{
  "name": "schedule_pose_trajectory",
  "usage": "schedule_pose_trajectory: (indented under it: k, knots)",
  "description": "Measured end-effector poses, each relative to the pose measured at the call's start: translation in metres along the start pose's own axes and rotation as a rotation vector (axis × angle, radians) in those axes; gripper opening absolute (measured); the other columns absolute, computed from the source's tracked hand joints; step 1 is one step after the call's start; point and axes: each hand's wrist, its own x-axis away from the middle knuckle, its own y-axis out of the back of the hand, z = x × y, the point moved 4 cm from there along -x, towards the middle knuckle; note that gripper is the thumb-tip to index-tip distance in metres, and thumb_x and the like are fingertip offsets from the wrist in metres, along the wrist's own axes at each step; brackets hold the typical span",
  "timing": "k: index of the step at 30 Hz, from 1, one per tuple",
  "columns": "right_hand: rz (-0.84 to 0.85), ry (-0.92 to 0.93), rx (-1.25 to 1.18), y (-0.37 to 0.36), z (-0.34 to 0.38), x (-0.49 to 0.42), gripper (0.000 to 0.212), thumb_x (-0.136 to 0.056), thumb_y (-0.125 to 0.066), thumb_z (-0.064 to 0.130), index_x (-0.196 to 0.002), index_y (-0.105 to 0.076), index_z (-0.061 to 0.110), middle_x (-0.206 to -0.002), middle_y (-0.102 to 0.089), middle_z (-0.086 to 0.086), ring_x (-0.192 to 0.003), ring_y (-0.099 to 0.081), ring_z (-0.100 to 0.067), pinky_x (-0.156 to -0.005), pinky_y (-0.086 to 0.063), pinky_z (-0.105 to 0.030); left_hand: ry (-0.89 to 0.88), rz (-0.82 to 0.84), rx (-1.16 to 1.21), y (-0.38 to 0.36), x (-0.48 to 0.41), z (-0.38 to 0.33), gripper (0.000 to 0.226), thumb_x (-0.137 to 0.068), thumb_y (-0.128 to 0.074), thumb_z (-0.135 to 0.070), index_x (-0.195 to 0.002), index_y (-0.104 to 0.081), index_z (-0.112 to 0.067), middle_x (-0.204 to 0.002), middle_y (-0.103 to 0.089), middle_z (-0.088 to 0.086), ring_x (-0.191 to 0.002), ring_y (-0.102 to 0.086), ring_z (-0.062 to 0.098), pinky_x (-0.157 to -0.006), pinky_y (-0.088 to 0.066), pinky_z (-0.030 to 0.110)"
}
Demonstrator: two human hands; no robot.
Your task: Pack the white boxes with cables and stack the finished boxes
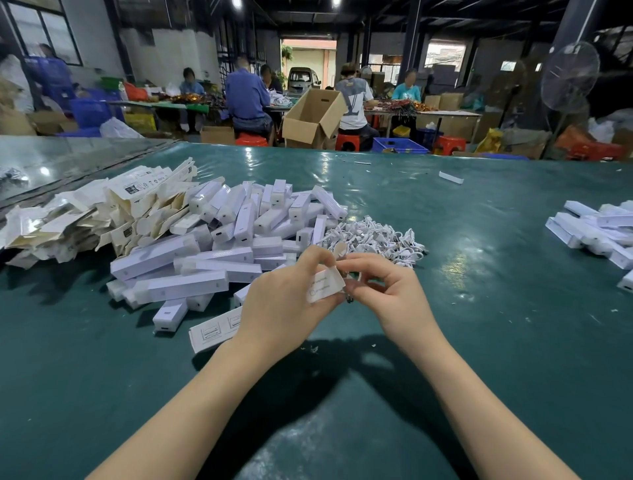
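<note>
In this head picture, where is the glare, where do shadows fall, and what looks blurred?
Head view: ceiling lamps leave glare on the glossy green table cover; the left hand and right hand cast dark shadows below; background workers look soft; straight edges bow from wide-angle distortion.

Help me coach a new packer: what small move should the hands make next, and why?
Probably use the right hand to tuck shut the end of the white box. The left hand grips it, and the right hand pinches at that end, which looks open. Whether a cable is already inside is hidden.
</note>
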Motion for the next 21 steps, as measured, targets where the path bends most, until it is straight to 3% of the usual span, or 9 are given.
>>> schedule_pose_trajectory:
  k: [3,6,9,13,16,18,21]
  knots:
    - [0.001,-0.002,-0.014,-0.001,-0.001,0.000,0.046,-0.078,-0.059,-0.015,-0.074,-0.066,0.030,-0.092,-0.061,0.010,-0.075,-0.054,-0.009,-0.073,-0.045,-0.037,0.019,-0.006,0.018,0.001,0.000,-0.001,0.036,-0.074,-0.074,-0.036,-0.099,-0.055,-0.017,-0.074,-0.070,-0.001,-0.062,-0.057,0.027,-0.056,-0.035,0.032]
    - [-0.021,0.006,0.003,-0.002,-0.001,0.000,0.045,-0.078,-0.060,-0.014,-0.077,-0.065,0.030,-0.096,-0.049,0.006,-0.067,-0.048,0.000,-0.069,-0.044,-0.019,0.040,-0.001,0.035,0.000,0.000,0.000,0.036,-0.073,-0.073,-0.036,-0.098,-0.054,-0.019,-0.076,-0.069,-0.002,-0.063,-0.057,0.026,-0.057,-0.039,0.033]
    - [-0.049,0.079,0.101,-0.001,0.002,0.001,0.048,-0.076,-0.061,-0.015,-0.079,-0.065,0.033,-0.086,-0.049,0.007,-0.067,-0.048,0.001,-0.067,-0.043,-0.014,0.040,0.007,0.033,-0.002,-0.002,0.001,0.036,-0.074,-0.073,-0.036,-0.099,-0.053,-0.020,-0.077,-0.070,-0.002,-0.065,-0.058,0.025,-0.058,-0.037,0.033]
    - [-0.081,0.202,0.303,-0.002,0.008,0.006,0.044,-0.076,-0.060,-0.013,-0.101,-0.069,0.021,-0.088,-0.061,0.019,-0.084,-0.057,-0.002,-0.080,-0.046,-0.017,0.051,0.002,0.040,-0.002,-0.002,0.003,0.036,-0.074,-0.073,-0.036,-0.099,-0.052,-0.021,-0.076,-0.069,-0.002,-0.064,-0.056,0.025,-0.060,-0.039,0.034]
    - [-0.097,0.174,0.349,-0.005,0.007,0.008,0.050,-0.079,-0.055,-0.015,-0.114,-0.063,0.020,-0.091,-0.058,0.021,-0.086,-0.056,0.002,-0.085,-0.040,-0.007,0.068,0.002,0.057,-0.002,-0.002,0.004,0.036,-0.074,-0.072,-0.036,-0.099,-0.051,-0.022,-0.077,-0.069,-0.002,-0.066,-0.057,0.028,-0.062,-0.044,0.037]
    - [-0.092,0.156,0.363,-0.006,0.008,0.008,0.050,-0.081,-0.054,-0.014,-0.112,-0.061,0.024,-0.091,-0.059,0.015,-0.086,-0.056,0.005,-0.083,-0.039,-0.004,0.068,0.014,0.052,-0.003,-0.002,0.004,0.036,-0.074,-0.071,-0.038,-0.099,-0.050,-0.023,-0.080,-0.070,-0.003,-0.068,-0.058,0.028,-0.063,-0.044,0.037]
    - [-0.093,0.151,0.303,-0.007,0.010,0.009,0.058,-0.081,-0.055,-0.012,-0.105,-0.044,0.040,-0.096,-0.060,0.018,-0.086,-0.058,0.007,-0.081,-0.042,-0.005,0.057,0.034,0.039,-0.005,-0.002,0.005,0.034,-0.076,-0.069,-0.040,-0.100,-0.050,-0.025,-0.083,-0.070,-0.006,-0.070,-0.058,0.025,-0.060,-0.039,0.033]
